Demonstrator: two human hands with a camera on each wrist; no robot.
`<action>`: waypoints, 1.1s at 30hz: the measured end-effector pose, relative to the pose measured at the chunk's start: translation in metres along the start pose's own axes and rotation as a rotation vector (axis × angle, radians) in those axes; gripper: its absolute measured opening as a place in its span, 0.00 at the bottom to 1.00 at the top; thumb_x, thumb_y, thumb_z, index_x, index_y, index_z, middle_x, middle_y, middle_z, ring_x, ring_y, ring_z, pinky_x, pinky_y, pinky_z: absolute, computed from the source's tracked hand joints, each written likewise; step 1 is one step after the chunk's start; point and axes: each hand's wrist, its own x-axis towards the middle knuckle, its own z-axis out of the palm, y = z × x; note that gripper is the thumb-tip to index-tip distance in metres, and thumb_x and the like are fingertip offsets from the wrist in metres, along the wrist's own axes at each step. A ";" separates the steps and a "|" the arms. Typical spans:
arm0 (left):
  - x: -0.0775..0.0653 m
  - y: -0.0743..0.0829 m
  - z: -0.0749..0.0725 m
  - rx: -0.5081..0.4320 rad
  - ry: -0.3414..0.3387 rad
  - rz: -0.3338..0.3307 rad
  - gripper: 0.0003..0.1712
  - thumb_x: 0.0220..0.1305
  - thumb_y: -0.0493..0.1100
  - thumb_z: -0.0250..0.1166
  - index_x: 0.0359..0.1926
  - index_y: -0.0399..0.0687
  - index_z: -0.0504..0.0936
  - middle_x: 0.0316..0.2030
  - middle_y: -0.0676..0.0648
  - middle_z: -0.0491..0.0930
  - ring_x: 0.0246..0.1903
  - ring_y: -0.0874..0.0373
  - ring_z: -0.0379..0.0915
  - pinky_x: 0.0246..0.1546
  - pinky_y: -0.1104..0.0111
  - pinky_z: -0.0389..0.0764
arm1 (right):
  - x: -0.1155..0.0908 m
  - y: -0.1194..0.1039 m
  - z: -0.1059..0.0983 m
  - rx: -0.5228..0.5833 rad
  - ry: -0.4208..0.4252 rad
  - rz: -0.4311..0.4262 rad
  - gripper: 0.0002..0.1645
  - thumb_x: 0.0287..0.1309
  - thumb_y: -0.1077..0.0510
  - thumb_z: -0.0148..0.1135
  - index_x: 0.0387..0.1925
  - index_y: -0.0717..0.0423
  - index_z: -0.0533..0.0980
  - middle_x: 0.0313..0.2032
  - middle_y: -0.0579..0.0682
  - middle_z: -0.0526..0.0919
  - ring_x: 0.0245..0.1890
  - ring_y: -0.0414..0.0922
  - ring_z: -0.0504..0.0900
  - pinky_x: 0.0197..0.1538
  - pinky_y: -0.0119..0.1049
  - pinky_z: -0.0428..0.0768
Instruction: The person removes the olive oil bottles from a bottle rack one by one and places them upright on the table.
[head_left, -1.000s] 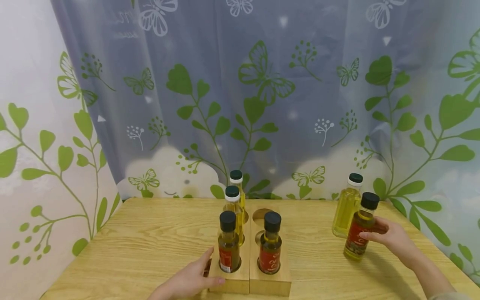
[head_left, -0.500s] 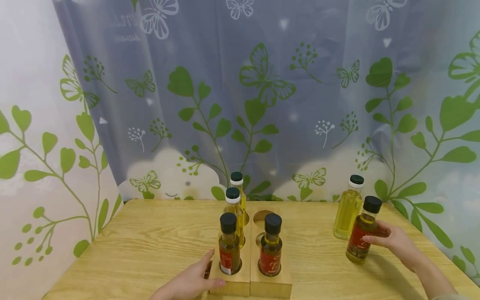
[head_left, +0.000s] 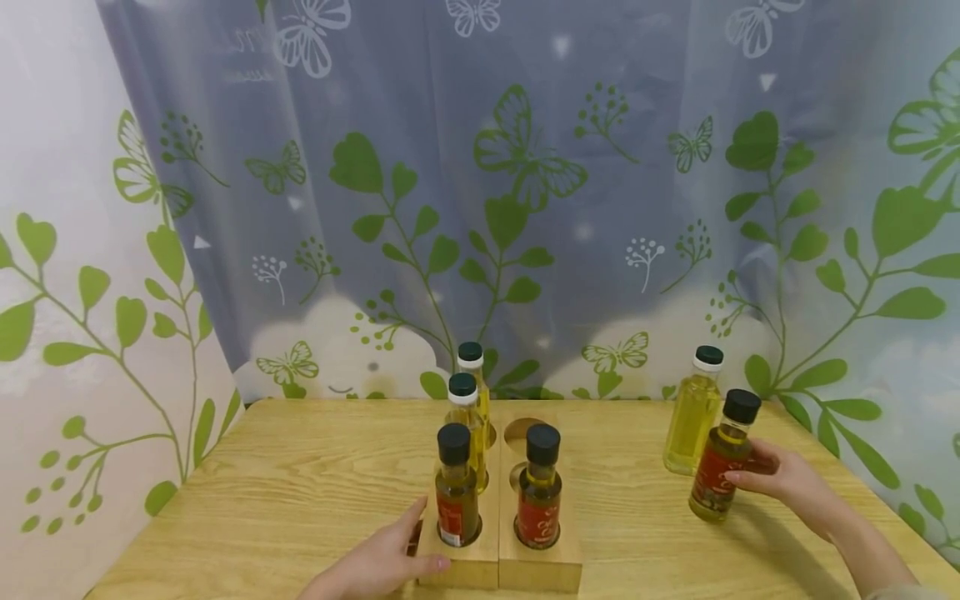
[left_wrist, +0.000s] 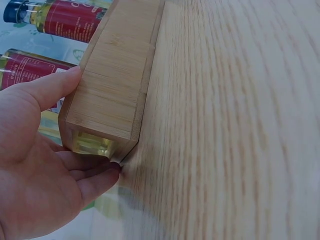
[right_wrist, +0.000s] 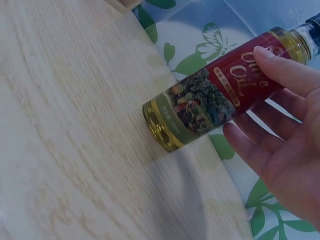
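Gripping the near-left corner of the wooden rack (head_left: 540,575) with the left hand (head_left: 381,557) and, well apart, at the right of the table (head_left: 322,475), pinching the red-labelled oil bottle (head_left: 717,468) with the right hand (head_left: 787,481), best held upright and clear of the yellow oil bottle (head_left: 686,429) behind.
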 end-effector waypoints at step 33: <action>0.001 -0.003 -0.001 0.010 -0.009 -0.007 0.61 0.52 0.66 0.65 0.72 0.38 0.42 0.65 0.34 0.58 0.59 0.38 0.62 0.52 0.44 0.66 | -0.025 -0.029 0.027 0.206 -0.236 -0.069 0.26 0.68 0.60 0.48 0.60 0.76 0.62 0.48 0.40 0.80 0.48 0.34 0.77 0.47 0.34 0.77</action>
